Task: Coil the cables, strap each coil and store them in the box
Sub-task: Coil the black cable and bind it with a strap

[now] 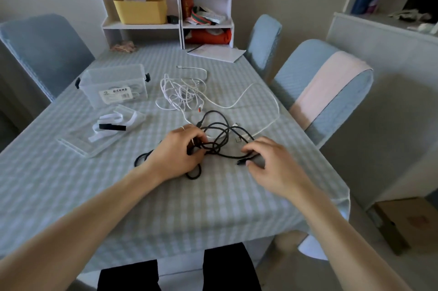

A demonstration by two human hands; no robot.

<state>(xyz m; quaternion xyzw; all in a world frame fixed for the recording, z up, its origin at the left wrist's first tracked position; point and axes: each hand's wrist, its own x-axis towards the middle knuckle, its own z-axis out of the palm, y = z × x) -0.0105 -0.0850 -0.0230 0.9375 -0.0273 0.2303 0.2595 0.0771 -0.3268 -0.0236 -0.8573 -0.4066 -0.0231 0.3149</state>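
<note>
Lying tangled between both hands, the black cable (214,135) is gripped by the left hand (176,152); the right hand (270,162) apparently pinches its end.

A home dining room: a table (71,184) under a checked cloth, padded chairs (331,82) around it, a white shelf (166,25) of toys and trinkets.

The left hand (176,153) covers part of the black cable (216,128), so its fingertips are out of sight. Box (113,85) contents show only as a haze through the plastic; its label is too small to read. Both forearms run off the bottom edge.
</note>
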